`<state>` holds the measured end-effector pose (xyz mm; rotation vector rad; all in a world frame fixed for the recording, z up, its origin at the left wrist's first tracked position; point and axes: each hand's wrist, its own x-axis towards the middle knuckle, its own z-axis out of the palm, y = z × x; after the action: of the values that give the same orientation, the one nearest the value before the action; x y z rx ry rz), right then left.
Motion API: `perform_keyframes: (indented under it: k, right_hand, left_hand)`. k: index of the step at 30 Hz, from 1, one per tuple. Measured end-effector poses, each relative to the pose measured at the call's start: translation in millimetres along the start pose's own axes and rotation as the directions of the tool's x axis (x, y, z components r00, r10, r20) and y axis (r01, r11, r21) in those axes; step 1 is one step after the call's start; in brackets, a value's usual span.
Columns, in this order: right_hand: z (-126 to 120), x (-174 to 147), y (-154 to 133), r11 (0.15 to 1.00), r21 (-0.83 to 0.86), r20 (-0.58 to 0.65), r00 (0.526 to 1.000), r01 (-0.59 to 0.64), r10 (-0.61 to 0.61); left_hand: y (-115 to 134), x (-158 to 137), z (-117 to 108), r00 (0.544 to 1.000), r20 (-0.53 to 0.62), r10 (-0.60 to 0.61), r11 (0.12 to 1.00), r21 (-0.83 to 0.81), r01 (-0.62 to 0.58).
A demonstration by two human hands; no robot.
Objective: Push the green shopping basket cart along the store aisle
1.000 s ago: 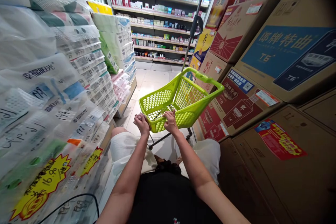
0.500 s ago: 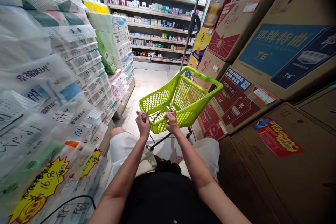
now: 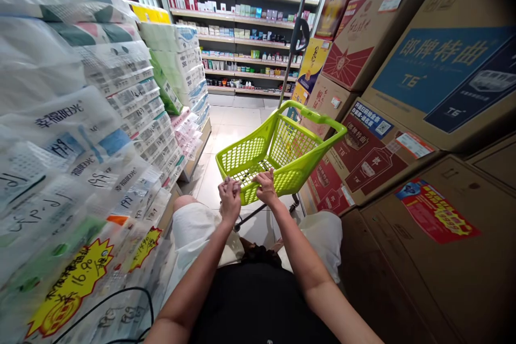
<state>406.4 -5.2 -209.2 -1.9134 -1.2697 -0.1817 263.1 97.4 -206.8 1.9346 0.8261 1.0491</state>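
Note:
A lime-green plastic shopping cart with a lattice basket stands right in front of me, tilted in view, its handle bar to the far right. My right hand is closed over the near rim of the basket. Beside it, at the basket's near left corner, my left hand is closed with its fingers curled in. It seems to hold a small crumpled pinkish-grey cloth, mostly hidden by the fingers now.
Stacked tissue packs with handwritten prices crowd the left. Large cardboard boxes rise on the right. A shelf of small goods spans the back. A grey pole with a black hook-shaped piece stands behind the cart.
My left hand has moved right and slightly down along the basket's near edge, closer to my right hand. The cloth, plain to see before, is now mostly covered. The right hand stays on the rim.

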Motion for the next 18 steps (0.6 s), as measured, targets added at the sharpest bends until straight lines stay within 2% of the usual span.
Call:
perform_keyframes:
  k: [3,7,9,13,15,18]
  right_hand:
    - [-3,-6,5,1.000,0.003,0.002,1.000,0.003,-0.003]
    - [-6,-10,7,1.000,0.005,0.005,1.000,0.011,-0.011]
    - [-6,-11,6,1.000,0.007,-0.011,1.000,0.016,-0.016]
    - [-5,-11,2,1.000,0.020,-0.038,0.999,0.007,-0.006]
    - [-5,-11,1,1.000,0.027,-0.037,0.999,0.003,-0.002]
    - [-5,-11,0,1.000,0.026,-0.027,1.000,0.006,-0.006]
  left_hand:
    - [1,2,0,0.999,0.038,-0.005,1.000,0.023,0.004]
    - [3,51,-4,0.982,-0.008,-0.188,0.980,0.063,0.188]
    - [3,62,-7,0.973,-0.011,-0.229,0.970,0.076,0.229]
    - [-2,35,-9,0.987,0.122,-0.100,0.992,0.087,0.089]
    - [-6,26,-11,0.985,0.157,-0.074,0.995,0.078,0.063]
    - [-10,49,-14,0.982,0.130,-0.136,0.988,0.087,0.125]
